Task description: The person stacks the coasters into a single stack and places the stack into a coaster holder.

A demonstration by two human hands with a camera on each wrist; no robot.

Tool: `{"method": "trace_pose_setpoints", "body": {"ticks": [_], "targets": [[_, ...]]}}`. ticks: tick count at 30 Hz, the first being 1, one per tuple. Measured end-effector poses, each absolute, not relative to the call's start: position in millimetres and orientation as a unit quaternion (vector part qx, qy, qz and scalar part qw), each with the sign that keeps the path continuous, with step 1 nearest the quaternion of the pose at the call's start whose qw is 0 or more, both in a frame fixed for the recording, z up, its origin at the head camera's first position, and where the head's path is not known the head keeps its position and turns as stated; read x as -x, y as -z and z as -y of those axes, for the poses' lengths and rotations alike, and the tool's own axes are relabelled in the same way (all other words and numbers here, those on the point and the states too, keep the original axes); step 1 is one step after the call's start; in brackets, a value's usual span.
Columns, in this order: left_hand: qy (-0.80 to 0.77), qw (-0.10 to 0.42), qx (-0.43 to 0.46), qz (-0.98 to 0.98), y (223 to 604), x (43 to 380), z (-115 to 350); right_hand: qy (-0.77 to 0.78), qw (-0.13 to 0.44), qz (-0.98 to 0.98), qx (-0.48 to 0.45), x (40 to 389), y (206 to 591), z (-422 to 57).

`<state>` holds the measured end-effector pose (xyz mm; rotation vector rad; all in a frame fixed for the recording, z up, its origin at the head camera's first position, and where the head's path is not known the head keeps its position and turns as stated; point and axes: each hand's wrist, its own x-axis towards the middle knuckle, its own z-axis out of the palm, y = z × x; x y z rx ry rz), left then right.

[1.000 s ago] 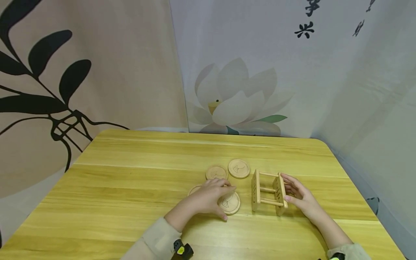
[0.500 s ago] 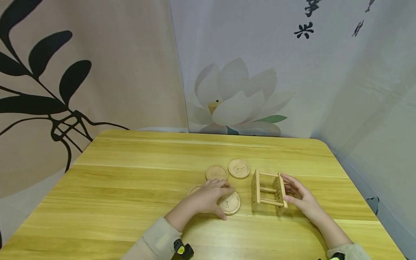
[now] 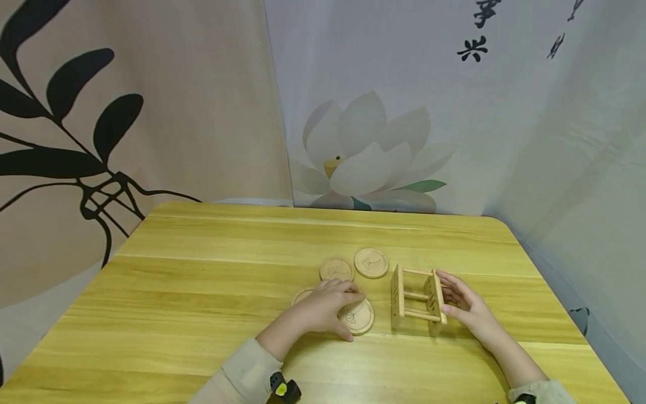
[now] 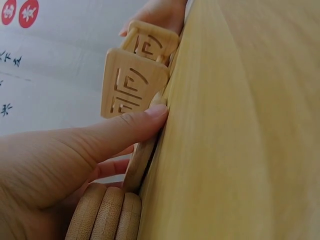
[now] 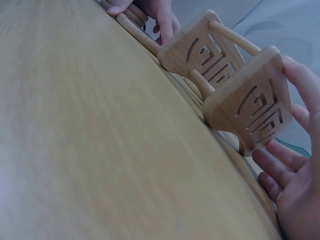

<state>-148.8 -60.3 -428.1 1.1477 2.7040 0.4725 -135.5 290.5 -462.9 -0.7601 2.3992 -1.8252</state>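
A thin round wooden coaster (image 3: 357, 317) with an engraved plant lies flat on the table. My left hand (image 3: 323, 308) spans it, with the thumb at the near edge and bent fingers at the far edge. Beneath that palm is a stack of coasters (image 4: 104, 212), mostly hidden from above. Right of them stands a small wooden coaster rack (image 3: 414, 297), two slotted side panels joined by rods. My right hand (image 3: 466, 308) touches its right panel (image 5: 252, 105) with loosely bent fingers. In the right wrist view the right thumb is out of sight.
Two more coasters lie behind the left hand, a darker one (image 3: 336, 269) and a paler one (image 3: 370, 262). The wooden tabletop (image 3: 212, 292) extends left and toward me. A printed curtain (image 3: 383, 67) hangs behind the far edge.
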Motion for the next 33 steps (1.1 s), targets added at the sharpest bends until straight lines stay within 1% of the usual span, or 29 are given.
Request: {"method": "trace_pose_setpoints", "body": {"ticks": [4,14,19,33], "targets": [[-0.166,0.077,-0.387,-0.904,427.5,148.8,59.8,0.588,0.009,-0.766,0.259,135.1,462.4,-289.7],[-0.202,0.051,-0.392,-0.896,429.3,150.3,59.3,0.587,0.014,-0.773,0.24,135.3,462.6,-289.9],[-0.216,0.04,-0.39,-0.894,430.0,150.8,58.8,0.585,0.014,-0.771,0.252,135.9,462.5,-290.2],[-0.27,0.007,-0.363,-0.892,425.3,148.4,62.8,0.588,0.015,-0.771,0.244,137.4,465.5,-291.6]]}}
